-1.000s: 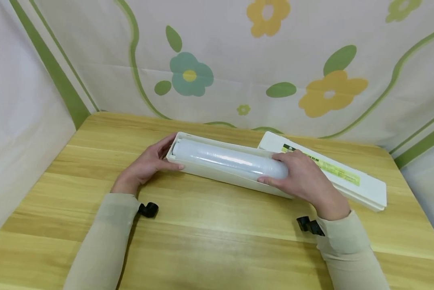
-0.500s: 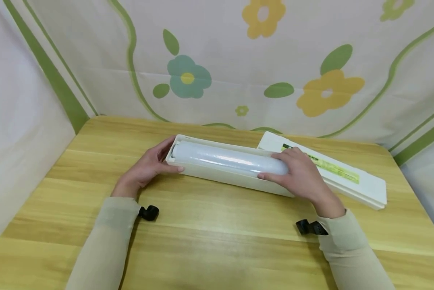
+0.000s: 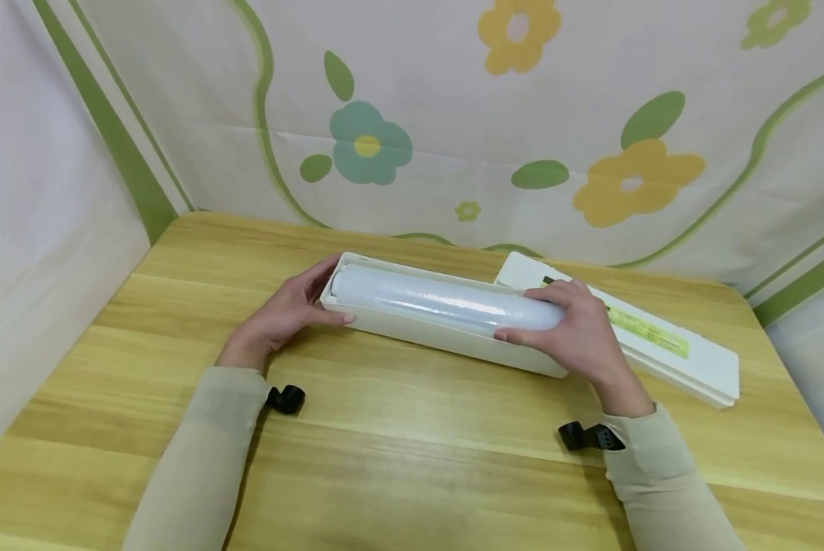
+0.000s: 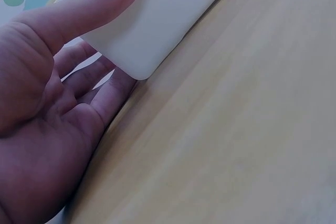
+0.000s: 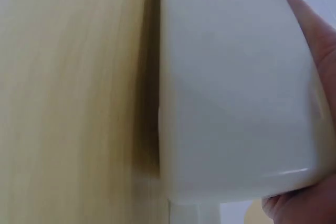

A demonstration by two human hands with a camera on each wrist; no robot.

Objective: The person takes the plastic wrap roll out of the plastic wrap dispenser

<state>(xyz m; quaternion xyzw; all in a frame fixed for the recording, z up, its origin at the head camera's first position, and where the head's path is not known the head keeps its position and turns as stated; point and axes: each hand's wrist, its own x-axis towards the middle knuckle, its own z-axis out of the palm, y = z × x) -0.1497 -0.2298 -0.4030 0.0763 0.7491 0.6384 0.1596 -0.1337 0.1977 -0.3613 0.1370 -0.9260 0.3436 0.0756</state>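
An open, off-white cling film box (image 3: 418,327) lies slantwise on the table, with a roll of cling film (image 3: 432,295) inside it. At the box's left end, my left hand (image 3: 289,312) holds it, thumb on the front wall and fingers round the end. The left wrist view shows that thumb on the box (image 4: 142,40). My right hand (image 3: 577,329) grips the roll's right end, thumb at the near side and fingers across the top; it hides the roll's tip. In the right wrist view the box wall (image 5: 236,93) covers much of this hand.
Behind my right hand, a long white lid-like piece (image 3: 708,363) with a yellow-green label lies on the wooden table (image 3: 398,459). A flower-printed curtain (image 3: 425,115) hangs behind the table's far edge.
The head view shifts slightly. Both hands keep their hold, and my right wrist turns a little at the roll's right end. Box and roll stay nearly where they were.
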